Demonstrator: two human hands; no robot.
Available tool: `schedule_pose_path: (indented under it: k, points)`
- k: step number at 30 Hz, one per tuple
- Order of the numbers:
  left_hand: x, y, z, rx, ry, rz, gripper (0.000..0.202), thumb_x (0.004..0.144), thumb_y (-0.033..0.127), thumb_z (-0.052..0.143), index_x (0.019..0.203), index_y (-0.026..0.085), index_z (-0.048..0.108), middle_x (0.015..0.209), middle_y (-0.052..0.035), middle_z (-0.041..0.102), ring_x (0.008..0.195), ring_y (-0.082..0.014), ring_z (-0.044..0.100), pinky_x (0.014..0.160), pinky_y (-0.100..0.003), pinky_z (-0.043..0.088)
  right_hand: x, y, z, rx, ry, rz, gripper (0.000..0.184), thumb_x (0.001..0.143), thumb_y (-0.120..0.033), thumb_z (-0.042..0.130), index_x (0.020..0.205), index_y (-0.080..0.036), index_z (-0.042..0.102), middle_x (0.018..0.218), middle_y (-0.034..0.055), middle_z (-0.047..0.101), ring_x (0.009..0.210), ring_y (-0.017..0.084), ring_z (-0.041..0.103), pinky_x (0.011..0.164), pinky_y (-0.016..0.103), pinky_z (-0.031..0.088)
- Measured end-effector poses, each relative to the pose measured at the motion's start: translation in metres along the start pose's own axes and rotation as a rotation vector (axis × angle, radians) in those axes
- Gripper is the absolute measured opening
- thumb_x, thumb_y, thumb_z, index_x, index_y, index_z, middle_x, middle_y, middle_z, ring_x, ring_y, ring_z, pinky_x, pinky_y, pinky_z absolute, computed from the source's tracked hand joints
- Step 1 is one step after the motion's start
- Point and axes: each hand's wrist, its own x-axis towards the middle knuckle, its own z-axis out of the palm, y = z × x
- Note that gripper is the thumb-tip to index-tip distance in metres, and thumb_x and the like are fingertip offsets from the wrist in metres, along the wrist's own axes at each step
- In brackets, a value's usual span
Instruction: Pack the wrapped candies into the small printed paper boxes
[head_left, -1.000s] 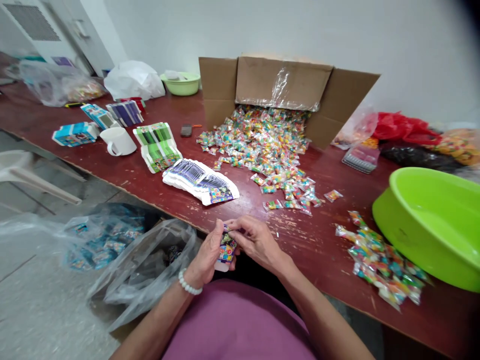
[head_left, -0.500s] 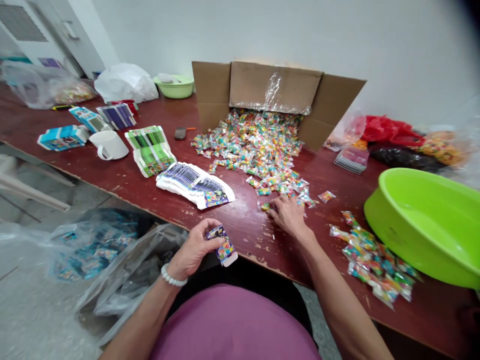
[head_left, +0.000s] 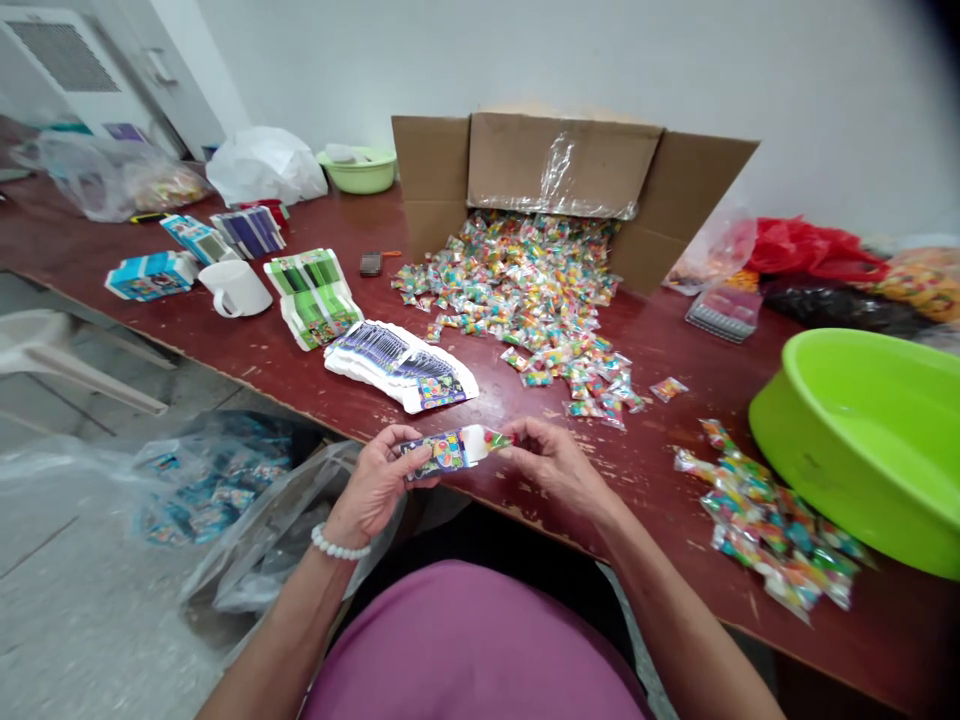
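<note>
Left hand [head_left: 377, 482] had the box [head_left: 448, 452], right hand [head_left: 559, 460] had a candy [head_left: 498, 440].
Left grip was wrapped snugly round the box, thumb on the printed face, white flap end pointing right. Right grip was pinched down, fingertips pretty much together on the candy, right up at the flap; can't tell if any was inside. All this was at the near edge of the counter [head_left: 660, 335], just below the carton stack [head_left: 390, 362].

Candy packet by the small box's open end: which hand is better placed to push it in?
Probably the right hand: it pinches the candy packet at the open end of the small box, while the left hand grips the box's other end.
</note>
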Motion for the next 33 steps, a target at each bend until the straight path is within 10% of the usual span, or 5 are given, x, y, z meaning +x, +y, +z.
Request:
schedule_pose_path:
  k: [6, 12, 20, 25, 33]
  points:
    - [-0.01, -0.012, 0.009, -0.006, -0.222, -0.081, 0.046, 0.062, 0.022, 0.088, 0.097, 0.017, 0.058, 0.089, -0.0022, 0.067, 0.076, -0.0168, 0.066, 0.064, -0.029, 0.057, -0.006, -0.029, 0.002, -0.281, -0.121, -0.155, 0.017, 0.091, -0.023, 0.06, 0.104, -0.024, 0.069, 0.099, 0.0031, 0.07, 0.089, 0.019, 0.063, 0.081, 0.031, 0.046]
    - [-0.017, -0.015, 0.023, 0.101, -0.483, -0.145, 0.047, 0.071, 0.028, 0.082, 0.112, 0.014, 0.063, 0.095, -0.0069, 0.069, 0.077, -0.016, 0.066, 0.068, -0.025, 0.05, 0.003, -0.03, 0.009, -0.051, -0.033, -0.043, 0.024, 0.089, -0.03, 0.063, 0.11, -0.019, 0.064, 0.09, 0.0034, 0.071, 0.078, 0.017, 0.065, 0.071, 0.029, 0.049]
    - [-0.018, -0.011, 0.037, 0.002, -0.393, -0.085, 0.037, 0.079, 0.034, 0.072, 0.111, 0.021, 0.058, 0.088, -0.0022, 0.068, 0.061, -0.0141, 0.065, 0.06, -0.026, 0.05, -0.002, -0.044, 0.013, -0.107, 0.049, -0.203, 0.017, 0.092, -0.032, 0.06, 0.091, -0.023, 0.074, 0.092, 0.003, 0.064, 0.09, 0.019, 0.061, 0.082, 0.032, 0.046]
    - [-0.016, -0.016, 0.041, -0.164, -0.286, -0.218, 0.052, 0.086, 0.062, 0.053, 0.101, 0.013, 0.064, 0.075, -0.0086, 0.07, 0.052, -0.0183, 0.063, 0.051, -0.03, 0.051, -0.005, -0.032, 0.024, 0.328, 0.069, 0.104, 0.032, 0.081, -0.041, 0.073, 0.105, -0.023, 0.065, 0.088, 0.0013, 0.066, 0.071, 0.015, 0.06, 0.065, 0.028, 0.048]
    - [-0.019, -0.02, 0.04, -0.09, -0.245, -0.081, 0.034, 0.082, 0.045, 0.065, 0.093, 0.014, 0.068, 0.07, -0.0044, 0.068, 0.049, -0.0153, 0.061, 0.045, -0.026, 0.049, -0.003, -0.023, 0.045, 0.673, -0.08, 0.221, 0.035, 0.064, -0.041, 0.087, 0.08, -0.018, 0.066, 0.067, -0.0022, 0.066, 0.05, 0.01, 0.056, 0.048, 0.022, 0.045]
